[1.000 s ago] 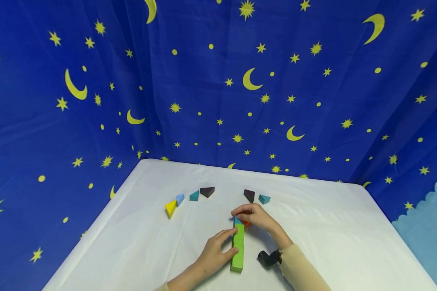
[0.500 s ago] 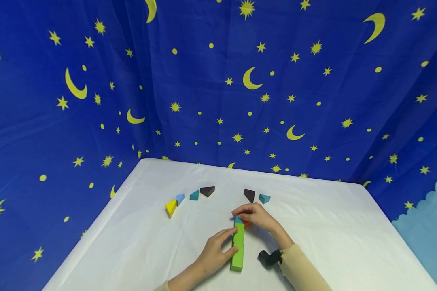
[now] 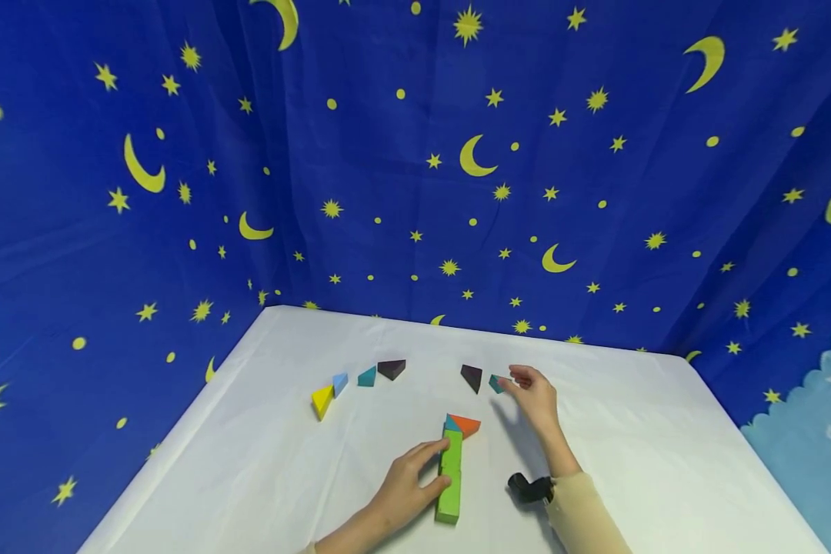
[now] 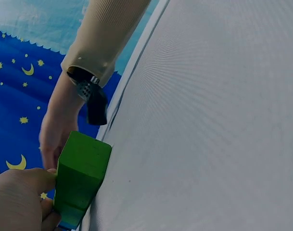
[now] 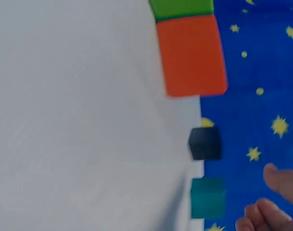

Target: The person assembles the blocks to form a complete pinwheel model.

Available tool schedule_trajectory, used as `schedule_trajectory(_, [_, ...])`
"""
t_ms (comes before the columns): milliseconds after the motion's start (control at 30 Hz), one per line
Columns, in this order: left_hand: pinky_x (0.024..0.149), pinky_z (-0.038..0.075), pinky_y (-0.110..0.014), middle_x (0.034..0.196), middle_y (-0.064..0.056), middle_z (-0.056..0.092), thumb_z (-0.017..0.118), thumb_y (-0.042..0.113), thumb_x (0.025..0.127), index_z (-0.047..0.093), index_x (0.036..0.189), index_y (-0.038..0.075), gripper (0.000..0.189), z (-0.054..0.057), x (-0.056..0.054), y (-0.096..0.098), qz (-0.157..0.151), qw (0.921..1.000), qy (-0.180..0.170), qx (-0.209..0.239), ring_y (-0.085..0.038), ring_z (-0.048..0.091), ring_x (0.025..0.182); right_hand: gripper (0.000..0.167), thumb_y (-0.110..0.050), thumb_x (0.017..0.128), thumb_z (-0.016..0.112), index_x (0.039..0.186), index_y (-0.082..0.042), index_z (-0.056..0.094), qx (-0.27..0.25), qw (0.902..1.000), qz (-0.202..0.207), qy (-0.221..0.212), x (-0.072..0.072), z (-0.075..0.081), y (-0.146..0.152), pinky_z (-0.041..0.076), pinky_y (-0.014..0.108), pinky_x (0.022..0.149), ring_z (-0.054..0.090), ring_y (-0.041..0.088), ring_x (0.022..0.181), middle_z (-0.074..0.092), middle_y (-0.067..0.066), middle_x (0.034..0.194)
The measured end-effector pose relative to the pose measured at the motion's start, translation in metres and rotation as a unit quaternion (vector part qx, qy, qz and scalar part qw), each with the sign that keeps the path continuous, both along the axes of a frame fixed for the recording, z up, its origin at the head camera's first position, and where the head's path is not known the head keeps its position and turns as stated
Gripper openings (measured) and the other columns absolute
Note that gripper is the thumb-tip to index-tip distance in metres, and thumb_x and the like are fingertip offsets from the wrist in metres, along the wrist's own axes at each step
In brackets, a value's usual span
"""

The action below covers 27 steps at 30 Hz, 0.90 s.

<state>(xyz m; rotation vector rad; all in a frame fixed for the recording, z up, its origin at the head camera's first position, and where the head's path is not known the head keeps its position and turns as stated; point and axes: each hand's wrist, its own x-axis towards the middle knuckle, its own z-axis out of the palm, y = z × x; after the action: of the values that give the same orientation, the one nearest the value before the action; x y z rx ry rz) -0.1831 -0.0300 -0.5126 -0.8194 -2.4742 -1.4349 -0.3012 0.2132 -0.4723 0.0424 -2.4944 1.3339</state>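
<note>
A row of green blocks (image 3: 448,478) lies on the table in the head view, with a small blue triangular block (image 3: 453,422) and an orange triangular block (image 3: 465,425) at its far end. My left hand (image 3: 403,486) touches the row's left side, thumb and forefinger spread along it; the left wrist view shows the thumb against a green block (image 4: 82,168). Farther right, my right hand (image 3: 536,398) is at a teal block (image 3: 496,383), its fingertips overlapping it. In the right wrist view the fingers of that hand (image 5: 276,204) appear beside the teal block (image 5: 208,198), with nothing between them.
Left of the teal block lies a dark block (image 3: 472,378). Toward the back left sit another dark block (image 3: 392,369), a teal one (image 3: 367,376), a light blue one (image 3: 340,384) and a yellow triangular one (image 3: 322,402). A starry blue curtain (image 3: 388,154) hangs behind the white-covered table (image 3: 249,477).
My right hand has left the orange block and moved up and right to the teal block. The orange block now shows fully. My left hand stays at the green row.
</note>
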Motion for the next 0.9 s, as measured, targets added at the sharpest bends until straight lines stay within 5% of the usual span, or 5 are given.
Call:
schedule_trajectory(400, [0.1, 0.042, -0.037, 0.127, -0.007, 0.057, 0.067, 0.024, 0.089, 0.053, 0.131, 0.002, 0.05, -0.002, 0.0, 0.0, -0.006, 1.0, -0.003, 0.006, -0.022, 0.052, 0.118, 0.038, -0.01, 0.077, 0.077, 0.106, 0.01, 0.063, 0.028, 0.9983, -0.032, 0.04, -0.012, -0.031, 0.006, 0.053, 0.044, 0.079, 0.062, 0.034, 0.089, 0.061, 0.023, 0.099])
schedule_trajectory(900, [0.1, 0.043, -0.037, 0.127, -0.007, 0.058, 0.068, 0.022, 0.088, 0.054, 0.131, 0.002, 0.049, -0.003, -0.001, 0.0, -0.003, 1.0, 0.005, 0.0, -0.022, 0.053, 0.118, 0.035, -0.001, 0.078, 0.073, 0.11, 0.008, 0.063, 0.016, 0.9978, -0.028, 0.058, -0.011, -0.027, 0.004, 0.053, 0.04, 0.084, 0.063, 0.035, 0.094, 0.062, 0.022, 0.102])
